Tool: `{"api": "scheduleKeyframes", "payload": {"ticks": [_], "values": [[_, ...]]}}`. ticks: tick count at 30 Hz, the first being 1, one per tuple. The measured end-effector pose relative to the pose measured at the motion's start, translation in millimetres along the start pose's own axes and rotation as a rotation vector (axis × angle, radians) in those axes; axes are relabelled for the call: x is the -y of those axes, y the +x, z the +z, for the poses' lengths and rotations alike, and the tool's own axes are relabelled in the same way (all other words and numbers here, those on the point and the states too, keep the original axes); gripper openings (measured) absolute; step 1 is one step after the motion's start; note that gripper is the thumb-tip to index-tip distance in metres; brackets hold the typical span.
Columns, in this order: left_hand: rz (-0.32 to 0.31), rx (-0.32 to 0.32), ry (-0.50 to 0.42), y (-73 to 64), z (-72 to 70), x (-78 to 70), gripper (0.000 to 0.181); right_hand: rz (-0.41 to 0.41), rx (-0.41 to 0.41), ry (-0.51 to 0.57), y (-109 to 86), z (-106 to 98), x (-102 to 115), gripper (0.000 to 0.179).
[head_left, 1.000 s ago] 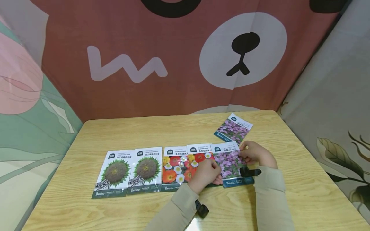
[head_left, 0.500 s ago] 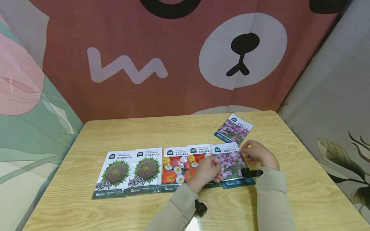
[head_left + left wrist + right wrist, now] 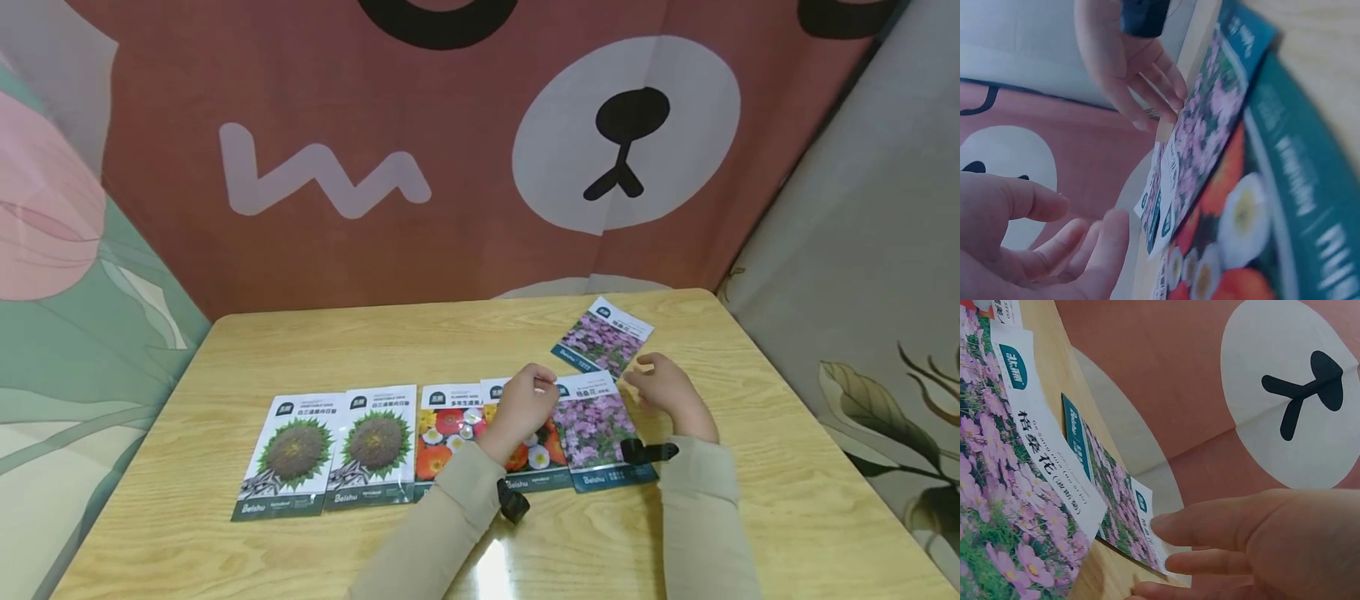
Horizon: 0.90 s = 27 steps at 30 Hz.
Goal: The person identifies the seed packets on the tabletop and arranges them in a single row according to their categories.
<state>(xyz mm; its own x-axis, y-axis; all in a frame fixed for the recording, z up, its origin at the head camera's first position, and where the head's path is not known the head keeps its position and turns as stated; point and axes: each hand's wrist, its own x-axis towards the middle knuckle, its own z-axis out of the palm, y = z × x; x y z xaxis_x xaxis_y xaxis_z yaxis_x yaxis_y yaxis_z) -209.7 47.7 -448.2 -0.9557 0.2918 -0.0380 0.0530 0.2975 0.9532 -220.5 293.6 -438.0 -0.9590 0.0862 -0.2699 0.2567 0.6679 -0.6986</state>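
My left hand (image 3: 525, 408) hovers over the two red-and-orange poppy seed packets, the right one (image 3: 542, 458) partly covered by it and the left one (image 3: 442, 421) overlapped by my wrist. Its fingers are loosely bent and hold nothing, as the left wrist view shows. My right hand (image 3: 670, 393) is beside the upper right corner of the pink-flower seed packet (image 3: 600, 425), fingers relaxed with nothing in them. A second pink-flower packet (image 3: 606, 337) lies tilted behind that one, just off the right fingertips (image 3: 1166, 528).
Two sunflower seed packets, one at the far left (image 3: 294, 450) and one beside it (image 3: 378, 442), continue the row on the wooden table (image 3: 180, 475). A red-brown curtain (image 3: 360, 258) with a bear's face hangs behind the table's back edge.
My left hand has risen off the lower part of the poppy packets and moved toward their top edge. My right hand has drawn off the front pink-flower packet's edge, its fingers now nearer the rear packet.
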Motion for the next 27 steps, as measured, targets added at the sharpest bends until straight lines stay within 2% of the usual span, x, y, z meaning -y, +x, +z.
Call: {"api": "scheduleKeyframes", "payload": {"ticks": [3,7,10,16,20,24,27], "values": [[-0.022,-0.019,0.009,7.8,-6.0,-3.3,0.031,0.008,-0.023,0.031,3.2,3,0,0.064],[-0.089,0.018,-0.04,17.0,-11.8,-3.6,0.04,0.02,-0.05,0.049,8.8,6,-2,0.066],[-0.115,0.049,-0.084,22.7,-15.0,-2.1,0.044,0.018,-0.07,0.037,11.6,8,-4,0.068],[-0.118,0.088,-0.135,32.7,-19.1,-4.2,0.05,0.024,-0.095,0.055,14.4,7,-3,0.071],[-0.145,0.121,-0.152,37.6,-19.4,-7.0,0.054,0.033,-0.089,0.073,21.7,5,-1,0.072],[-0.176,0.147,-0.22,43.2,-17.2,-5.4,0.057,0.056,-0.074,0.169,31.9,0,0,0.073],[-0.183,0.139,-0.233,49.4,-14.4,-1.4,0.058,0.078,-0.059,0.263,37.5,-3,2,0.074]]}}
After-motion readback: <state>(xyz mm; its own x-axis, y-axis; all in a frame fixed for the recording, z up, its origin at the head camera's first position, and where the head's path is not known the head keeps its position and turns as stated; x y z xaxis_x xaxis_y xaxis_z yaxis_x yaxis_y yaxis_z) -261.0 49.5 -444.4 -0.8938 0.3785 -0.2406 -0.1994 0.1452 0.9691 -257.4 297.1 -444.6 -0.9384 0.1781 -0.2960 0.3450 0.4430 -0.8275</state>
